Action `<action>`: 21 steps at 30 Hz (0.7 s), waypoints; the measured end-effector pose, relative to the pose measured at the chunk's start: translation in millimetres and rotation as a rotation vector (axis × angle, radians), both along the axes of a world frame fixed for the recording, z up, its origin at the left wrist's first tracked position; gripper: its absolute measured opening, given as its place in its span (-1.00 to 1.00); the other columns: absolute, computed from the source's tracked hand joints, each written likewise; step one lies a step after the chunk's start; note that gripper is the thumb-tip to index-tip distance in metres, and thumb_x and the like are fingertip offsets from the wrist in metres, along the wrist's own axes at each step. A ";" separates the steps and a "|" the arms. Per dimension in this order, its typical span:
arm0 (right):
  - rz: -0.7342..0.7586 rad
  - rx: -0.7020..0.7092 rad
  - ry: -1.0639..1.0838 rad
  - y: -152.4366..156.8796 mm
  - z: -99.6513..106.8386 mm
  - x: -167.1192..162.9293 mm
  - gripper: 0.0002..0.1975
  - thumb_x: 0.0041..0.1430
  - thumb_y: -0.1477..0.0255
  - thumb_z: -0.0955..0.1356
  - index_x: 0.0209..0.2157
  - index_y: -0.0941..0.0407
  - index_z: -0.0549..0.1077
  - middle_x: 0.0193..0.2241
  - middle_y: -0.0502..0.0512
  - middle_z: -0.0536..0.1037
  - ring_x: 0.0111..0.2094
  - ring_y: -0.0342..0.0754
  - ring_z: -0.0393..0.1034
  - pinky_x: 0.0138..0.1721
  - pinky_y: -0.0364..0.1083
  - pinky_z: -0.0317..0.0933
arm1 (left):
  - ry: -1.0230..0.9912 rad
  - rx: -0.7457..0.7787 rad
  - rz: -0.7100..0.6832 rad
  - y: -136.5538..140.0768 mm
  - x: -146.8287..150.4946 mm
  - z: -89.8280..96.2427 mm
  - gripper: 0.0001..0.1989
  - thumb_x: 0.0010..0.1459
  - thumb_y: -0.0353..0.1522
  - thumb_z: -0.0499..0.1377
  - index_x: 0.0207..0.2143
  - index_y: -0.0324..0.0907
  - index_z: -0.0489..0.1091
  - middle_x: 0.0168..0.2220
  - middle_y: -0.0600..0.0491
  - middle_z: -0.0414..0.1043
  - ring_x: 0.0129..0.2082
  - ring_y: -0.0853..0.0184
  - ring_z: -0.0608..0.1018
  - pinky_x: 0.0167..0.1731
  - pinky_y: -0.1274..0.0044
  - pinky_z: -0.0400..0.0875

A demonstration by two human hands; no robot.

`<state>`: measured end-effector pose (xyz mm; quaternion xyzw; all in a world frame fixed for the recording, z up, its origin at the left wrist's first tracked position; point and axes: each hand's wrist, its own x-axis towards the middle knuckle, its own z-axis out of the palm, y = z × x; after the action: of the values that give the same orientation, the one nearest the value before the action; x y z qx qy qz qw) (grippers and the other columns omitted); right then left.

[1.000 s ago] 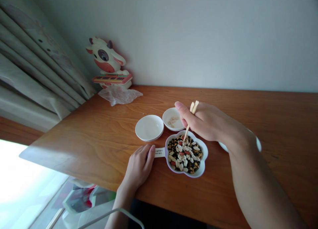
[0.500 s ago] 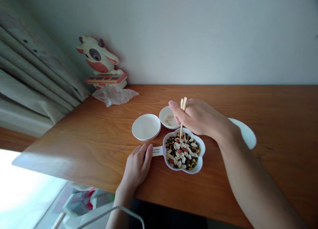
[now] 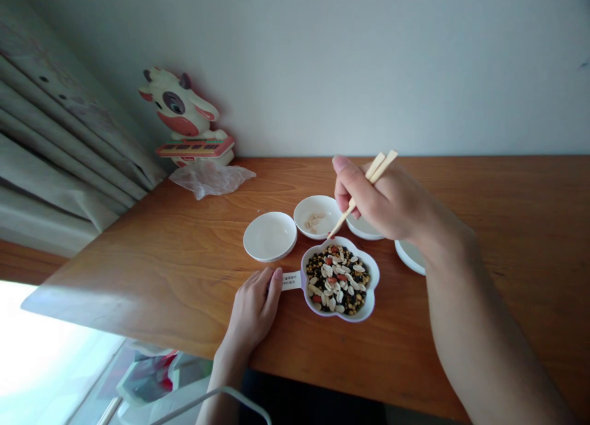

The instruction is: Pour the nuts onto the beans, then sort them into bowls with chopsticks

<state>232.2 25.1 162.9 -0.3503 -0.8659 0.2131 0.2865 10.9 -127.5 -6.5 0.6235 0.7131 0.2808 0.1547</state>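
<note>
My left hand [image 3: 255, 311] is closed around the handle [image 3: 291, 281] of a flower-shaped bowl [image 3: 375, 276] with a lilac rim. Inside it lies a mix of pale split seeds or nuts, red-skinned pieces and small black and yellow grains. Above and behind this bowl, my right hand [image 3: 375, 194] pinches a pair of light wooden chopsticks [image 3: 353, 202]. Their tips point down-left to the bowl's far rim, with a small reddish piece [image 3: 332, 235] at them. Just beyond that rim stands a small white bowl [image 3: 300, 219] holding a few pale pieces.
Another white bowl [image 3: 270, 235] is at the left. Two more, a white bowl [image 3: 364, 229] and a white dish [image 3: 409, 258], are partly hidden by my right hand and forearm. A cow-shaped toy keyboard [image 3: 196, 147] and a crumpled plastic bag [image 3: 212, 178] stand against the wall.
My right hand has lifted the chopsticks out of the mix, moving up and right, and they now slant more. A reddish piece shows at their tips. My left hand stays on the handle.
</note>
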 end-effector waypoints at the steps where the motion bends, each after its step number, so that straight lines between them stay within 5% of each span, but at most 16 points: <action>1: -0.008 0.013 0.033 0.8 1.2 1.3 -0.31 0.45 0.02 0.01 -0.57 0.10 0.38 -0.64 0.02 0.43 -0.57 -0.13 0.27 -0.42 -0.08 0.06 | 0.001 0.000 0.000 0.0 0.0 0.2 -0.63 0.46 -0.19 -0.09 -0.43 -0.09 0.17 -0.46 0.10 0.36 -0.43 0.31 0.41 -0.36 0.51 0.21; 21: -0.119 0.064 0.071 2.2 4.6 6.0 -0.27 0.40 -0.07 -0.01 -0.58 0.09 0.38 -0.62 0.02 0.46 -0.53 -0.13 0.35 -0.40 -0.08 0.10 | -0.006 0.020 -0.003 0.8 -0.4 -2.0 -0.67 0.44 -0.23 -0.07 -0.43 -0.09 0.20 -0.45 0.08 0.39 -0.43 0.30 0.43 -0.38 0.52 0.23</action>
<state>238.2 27.3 167.5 -0.3840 -0.8391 0.1805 0.3403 10.5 -126.7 -8.5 0.6251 0.7090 0.2895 0.1510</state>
